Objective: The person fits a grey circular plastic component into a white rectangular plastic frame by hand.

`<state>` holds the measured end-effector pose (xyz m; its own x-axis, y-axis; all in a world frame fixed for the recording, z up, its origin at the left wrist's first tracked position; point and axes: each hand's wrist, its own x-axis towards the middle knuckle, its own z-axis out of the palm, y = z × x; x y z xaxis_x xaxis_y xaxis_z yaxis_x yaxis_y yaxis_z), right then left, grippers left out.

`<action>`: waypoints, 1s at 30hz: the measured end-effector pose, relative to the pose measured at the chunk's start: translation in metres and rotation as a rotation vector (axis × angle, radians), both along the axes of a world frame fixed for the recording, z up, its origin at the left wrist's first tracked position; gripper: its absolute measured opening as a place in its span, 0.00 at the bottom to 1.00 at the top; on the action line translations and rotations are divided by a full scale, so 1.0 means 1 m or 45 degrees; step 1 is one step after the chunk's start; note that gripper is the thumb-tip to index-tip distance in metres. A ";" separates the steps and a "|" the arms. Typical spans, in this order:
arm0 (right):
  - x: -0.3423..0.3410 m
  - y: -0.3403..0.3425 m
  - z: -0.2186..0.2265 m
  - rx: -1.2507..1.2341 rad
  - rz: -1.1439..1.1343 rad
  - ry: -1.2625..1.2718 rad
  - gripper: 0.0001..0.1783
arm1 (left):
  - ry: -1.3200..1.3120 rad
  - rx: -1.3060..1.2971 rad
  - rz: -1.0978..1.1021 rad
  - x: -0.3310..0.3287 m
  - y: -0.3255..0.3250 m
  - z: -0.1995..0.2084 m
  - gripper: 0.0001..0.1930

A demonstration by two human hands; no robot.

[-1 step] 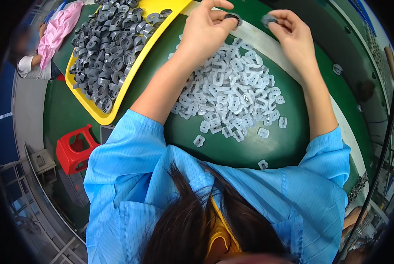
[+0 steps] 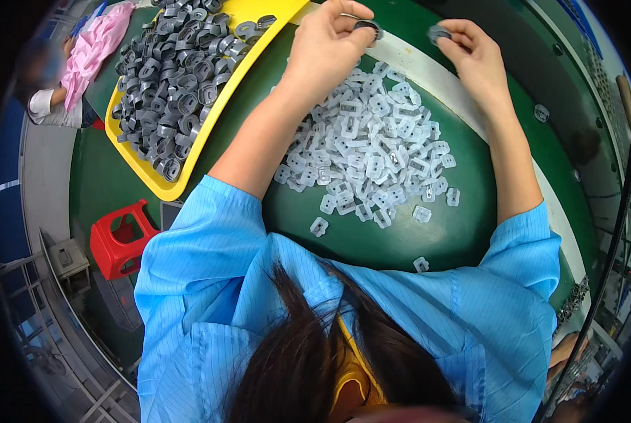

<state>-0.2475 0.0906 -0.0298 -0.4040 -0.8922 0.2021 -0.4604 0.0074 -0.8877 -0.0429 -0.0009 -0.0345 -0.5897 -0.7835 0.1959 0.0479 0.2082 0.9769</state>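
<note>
My left hand [image 2: 324,51] is closed at the far side of the table, pinching a dark grey plastic ring-shaped part [image 2: 367,27] between thumb and fingers. Across from it, apart from the left one, my right hand [image 2: 476,65] grips a grey plastic part [image 2: 438,33] at its fingertips; blur hides its exact shape. Both parts are held above the green table, near a pale strip [image 2: 421,63]. Nearer to me, between my forearms, lies a loose heap of small translucent white plastic pieces [image 2: 374,167].
To the left, a yellow tray [image 2: 166,189] holds a heap of grey plastic parts [image 2: 187,102]. A red stool [image 2: 107,243] stands lower left. Another person's arm [image 2: 56,96] and pink cloth [image 2: 97,53] are far left. One loose piece [image 2: 541,113] lies beyond the strip at right.
My right hand has shifted slightly to the right with its grey part. The left hand has moved a little left with its ring-shaped part, so the two are farther apart.
</note>
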 end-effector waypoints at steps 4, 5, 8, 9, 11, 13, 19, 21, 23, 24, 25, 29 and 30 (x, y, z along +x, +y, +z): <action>-0.044 -0.002 -0.021 0.153 -0.245 0.336 0.15 | 0.073 0.237 -0.027 0.004 -0.008 0.004 0.11; -0.046 -0.004 -0.024 0.149 -0.242 0.337 0.15 | 0.068 0.264 -0.019 0.005 -0.011 0.002 0.11; -0.037 -0.005 -0.019 -0.218 -0.371 0.822 0.12 | 0.049 0.255 0.012 0.008 -0.018 -0.004 0.12; -0.029 0.000 -0.013 -0.161 -0.228 0.728 0.11 | 0.078 0.280 0.036 0.008 -0.018 -0.008 0.13; 0.008 0.009 0.012 0.172 -0.035 0.498 0.11 | 0.075 0.316 0.101 0.005 -0.008 0.003 0.15; 0.034 0.018 0.023 0.250 0.077 0.720 0.09 | 0.031 0.296 0.043 0.006 -0.008 0.007 0.14; 0.030 0.016 0.012 -0.122 0.632 0.842 0.09 | 0.071 0.406 -0.146 0.010 -0.018 0.001 0.14; 0.029 0.013 0.019 -0.003 0.688 0.681 0.09 | 0.004 0.303 -0.143 0.012 -0.017 -0.005 0.14; 0.027 0.013 0.019 0.068 0.691 0.532 0.09 | -0.101 0.055 -0.211 0.010 -0.015 -0.002 0.18; 0.027 0.013 0.014 0.068 0.684 0.532 0.09 | -0.102 0.054 -0.217 0.008 -0.009 0.000 0.18; 0.026 0.012 0.008 0.008 0.639 0.479 0.09 | -0.100 -0.032 -0.147 0.004 0.002 0.008 0.22; 0.022 0.011 0.010 -0.035 0.391 0.126 0.10 | -0.182 -0.290 -0.023 -0.002 0.014 0.011 0.27; 0.022 0.011 0.014 -0.018 0.281 -0.138 0.10 | -0.244 -0.399 0.005 -0.003 0.016 0.012 0.26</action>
<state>-0.2259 0.1017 -0.0163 -0.2196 -0.9586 0.1811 -0.3519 -0.0953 -0.9312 -0.0462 0.0146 -0.0224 -0.6359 -0.7055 0.3129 -0.1312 0.4984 0.8570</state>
